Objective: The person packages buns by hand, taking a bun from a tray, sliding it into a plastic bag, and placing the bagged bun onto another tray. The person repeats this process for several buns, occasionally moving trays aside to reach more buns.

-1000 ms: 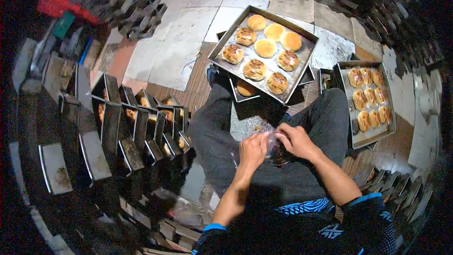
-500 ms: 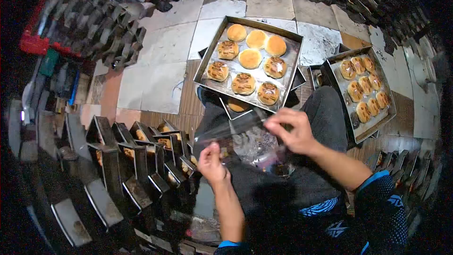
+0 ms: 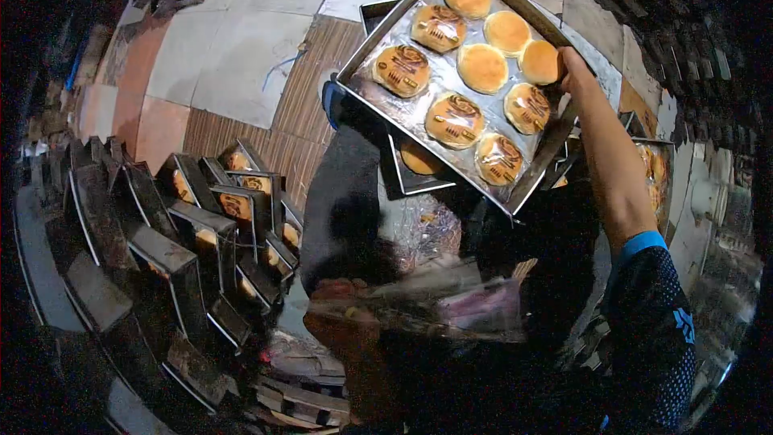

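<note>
My left hand (image 3: pixel 342 306), dim and blurred low in the view, is closed on a clear plastic bag (image 3: pixel 459 302) that stretches to the right over my lap. My right hand (image 3: pixel 570 70) reaches over the right side of a metal tray (image 3: pixel 519 205), its fingers at the edge of a plain round bun (image 3: pixel 540 62). The fingertips are partly hidden, but they seem to grip that bun. Several other buns lie in the tray: plain ones (image 3: pixel 482 68) toward the back and printed ones in clear wrapping (image 3: pixel 454 120) along the left and front.
Beneath the tray, another tray (image 3: pixel 427 185) with a bun shows. Many dark metal trays (image 3: pixel 197 225) stand on edge at the left, some holding buns. Partly behind my right arm is a tray with wrapped buns (image 3: pixel 654 169). Crumpled clear plastic (image 3: pixel 419 229) lies between my legs.
My right hand has left the plastic bag and moved up to the plain bun in the tray. My left hand keeps the bag, lower now. The view has shifted and turned.
</note>
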`<state>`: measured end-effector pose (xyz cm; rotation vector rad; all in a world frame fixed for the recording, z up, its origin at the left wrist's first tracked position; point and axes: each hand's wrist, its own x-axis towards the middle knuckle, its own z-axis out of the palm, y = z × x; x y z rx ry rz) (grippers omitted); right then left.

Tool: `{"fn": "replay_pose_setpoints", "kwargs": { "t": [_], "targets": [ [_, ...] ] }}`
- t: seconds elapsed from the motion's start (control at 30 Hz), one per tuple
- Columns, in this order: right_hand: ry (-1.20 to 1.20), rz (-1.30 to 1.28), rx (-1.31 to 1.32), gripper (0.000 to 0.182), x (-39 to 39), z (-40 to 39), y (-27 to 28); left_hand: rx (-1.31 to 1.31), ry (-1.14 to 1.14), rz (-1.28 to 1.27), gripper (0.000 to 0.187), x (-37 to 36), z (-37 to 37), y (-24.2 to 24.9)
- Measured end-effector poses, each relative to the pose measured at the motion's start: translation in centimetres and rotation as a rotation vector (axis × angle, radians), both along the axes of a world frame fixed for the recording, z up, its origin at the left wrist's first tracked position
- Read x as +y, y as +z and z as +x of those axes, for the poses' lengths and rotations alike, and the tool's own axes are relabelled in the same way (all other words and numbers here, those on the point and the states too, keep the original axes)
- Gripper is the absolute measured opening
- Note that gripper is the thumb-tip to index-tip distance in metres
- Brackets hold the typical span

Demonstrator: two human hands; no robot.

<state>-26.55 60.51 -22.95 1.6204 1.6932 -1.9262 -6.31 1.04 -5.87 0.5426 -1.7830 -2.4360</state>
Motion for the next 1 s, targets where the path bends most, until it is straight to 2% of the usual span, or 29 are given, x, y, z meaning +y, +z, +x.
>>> {"fn": "replay_pose_setpoints", "kwargs": {
  "t": [0.03, 0.07, 0.13, 0.17, 0.2, 0.27, 0.3, 0.37, 0.4, 0.43, 0.5, 0.53, 0.57, 0.6, 0.63, 0.67, 0.7, 0.73, 0.8, 0.83, 0.93, 1.0],
  "targets": [
    [-0.002, -0.016, 0.13, 0.032, 2.3, -0.6, -2.6, 0.082, -0.048, 0.051, 0.007, -0.8, 0.4, -0.9],
    [0.001, -0.016, 0.123, 0.032, 1.9, -0.6, -2.8, 0.165, -0.097, 0.102, 0.009, -1.2, 0.5, -1.2],
    [-0.015, 0.66, -0.145, 0.04, -0.4, -0.3, -2.4, 0.094, -0.036, 0.119, 0.009, -1.0, 0.5, -0.9],
    [-0.047, 0.774, -0.248, 0.051, -5.6, 0.3, 2.3, 0.033, 0.026, 0.135, 0.009, -0.8, 0.3, -0.5],
    [-0.158, 0.815, -0.265, 0.053, -7.1, 1.0, 2.6, 0.04, 0.031, 0.142, 0.009, -0.2, 0.0, -0.1],
    [-0.397, 0.807, -0.187, 0.053, -6.6, 2.5, 1.6, -0.089, 0.183, 0.128, 0.011, 1.0, -0.4, 1.0],
    [-0.403, 0.806, -0.171, 0.053, -7.3, 3.2, 2.6, -0.072, 0.183, 0.132, 0.011, 0.4, 0.1, 0.4],
    [-0.804, 0.507, 0.151, 0.052, -10.0, 5.6, 6.4, 0.033, -0.091, -0.586, 0.016, -1.1, 0.8, -1.5],
    [-0.835, 0.287, 0.341, 0.051, -12.7, 6.8, 10.1, 0.064, -0.087, -0.576, 0.016, -0.8, 0.3, -0.5],
    [-0.639, -0.011, 0.732, 0.051, -13.0, 9.4, 10.6, 0.085, -0.067, -0.346, 0.019, -0.1, -0.7, 0.7],
    [-0.347, -0.509, 0.774, 0.052, -16.7, 14.1, 17.7, 0.075, -0.075, 0.199, 0.023, 1.1, -1.6, 2.6],
    [-0.283, -0.642, 0.809, 0.049, -18.4, 16.5, 19.5, -0.045, -0.027, 0.074, 0.02, 2.0, -1.4, 4.2],
    [0.112, -0.727, 1.079, 0.042, -19.8, 18.8, 19.7, -0.066, -0.04, 0.061, 0.017, 2.2, -1.2, 4.1],
    [0.037, -0.689, 0.856, 0.036, -22.4, 20.8, 21.8, -0.089, -0.054, 0.045, 0.017, 2.3, -0.9, 3.7],
    [0.196, -0.628, 0.76, 0.039, -24.8, 22.4, 24.1, -0.104, -0.085, -0.027, 0.018, 2.8, -0.6, 4.0],
    [0.375, -0.469, 0.666, 0.048, -26.4, 23.8, 23.2, -0.124, -0.114, -0.102, 0.02, 3.3, -0.1, 4.3],
    [0.51, -0.299, 0.563, 0.05, -28.8, 25.0, 25.0, -0.06, -0.159, -0.25, 0.019, 3.3, 0.6, 4.0],
    [0.574, -0.318, 0.631, 0.048, -30.9, 26.1, 26.6, 0.052, -0.091, -0.302, 0.02, 3.8, 1.4, 4.5],
    [0.638, -0.372, 0.548, 0.05, -31.1, 28.7, 26.6, -0.028, -0.125, -0.234, 0.02, 2.4, 3.2, 6.2],
    [0.547, -0.532, 0.581, 0.054, -31.2, 30.0, 27.3, -0.027, -0.103, -0.268, 0.019, 1.7, 4.0, 7.1],
    [0.545, -0.566, 0.729, 0.054, -32.2, 32.3, 29.2, -0.026, -0.088, -0.354, 0.017, 0.7, 5.8, 8.6],
    [0.608, -0.517, 0.765, 0.053, -33.8, 33.0, 31.0, 0.256, -0.129, -0.491, 0.016, 2.0, 6.2, 8.5]
  ]
}}
